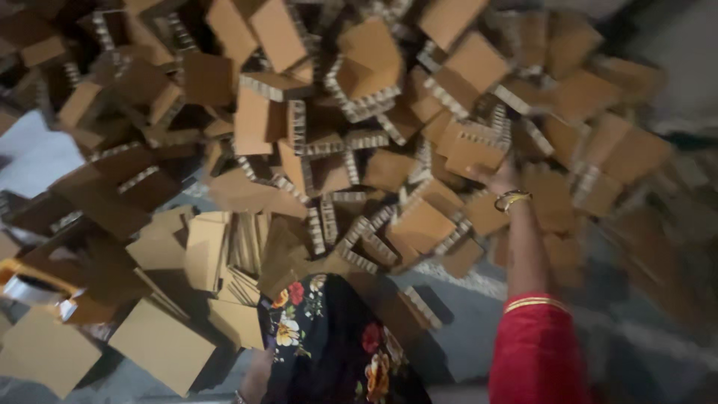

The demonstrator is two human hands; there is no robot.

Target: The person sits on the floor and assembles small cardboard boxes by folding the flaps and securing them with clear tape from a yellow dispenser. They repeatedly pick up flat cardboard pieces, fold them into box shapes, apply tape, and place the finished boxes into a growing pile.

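Right hand [499, 179] reaching into a heap of cardboard blocks [351, 112].
Brown honeycomb-edged blocks lie jumbled across the floor [464, 329], flat sheets [161, 344] stacked lower left beside a yellow tool [34, 284]. The right arm, red-sleeved with a bangle [512, 198], stretches forward; its hand touches a block [475, 150], grip blurred, cannot tell. The left hand [256, 378] shows only partly at the bottom edge.

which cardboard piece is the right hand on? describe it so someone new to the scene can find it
Start at the big heap of brown honeycomb cardboard pieces filling the upper frame. Follow the red sleeve up the bare forearm to the right hand, past the yellow bangle. The piece is at its fingertips: tan face, ribbed pale edge along its top.
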